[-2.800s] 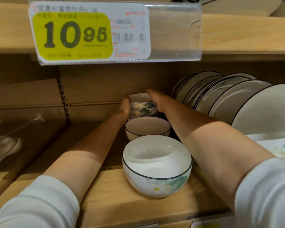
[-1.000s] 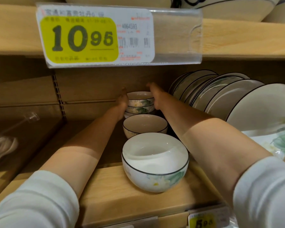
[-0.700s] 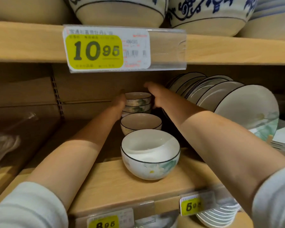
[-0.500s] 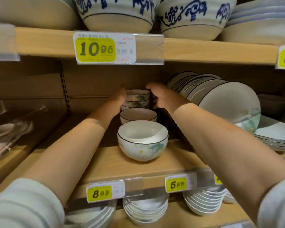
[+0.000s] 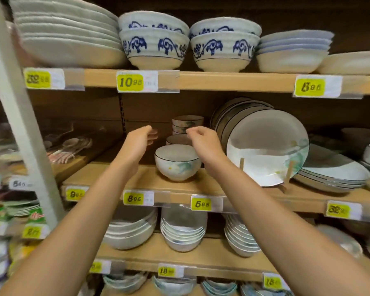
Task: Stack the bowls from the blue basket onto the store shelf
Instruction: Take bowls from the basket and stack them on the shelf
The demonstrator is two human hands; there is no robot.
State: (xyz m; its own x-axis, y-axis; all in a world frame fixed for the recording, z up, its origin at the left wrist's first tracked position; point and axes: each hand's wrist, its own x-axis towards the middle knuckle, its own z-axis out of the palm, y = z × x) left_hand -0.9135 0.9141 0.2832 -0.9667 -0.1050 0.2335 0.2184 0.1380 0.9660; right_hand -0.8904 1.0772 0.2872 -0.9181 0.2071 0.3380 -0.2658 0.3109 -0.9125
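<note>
The stack [image 5: 187, 124] of bowls stands at the shelf's [image 5: 137, 178] back, behind two single bowls. The left hand [image 5: 140, 139] is spread and empty. The right hand [image 5: 204, 139], blurred, seems loosely curled on nothing. Draw both hands straight out, clear of the front bowl [image 5: 177, 162]; the basket is out of view. On the front edge are an 8.95 tag [image 5: 135, 198] and a 5.95 tag [image 5: 201, 204]; above is a 10.95 tag [image 5: 130, 82].

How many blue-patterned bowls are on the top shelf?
4, in two stacks side by side: upper left bowl nested in lower left bowl; upper right bowl in lower right bowl. Others may be hidden behind.
</note>
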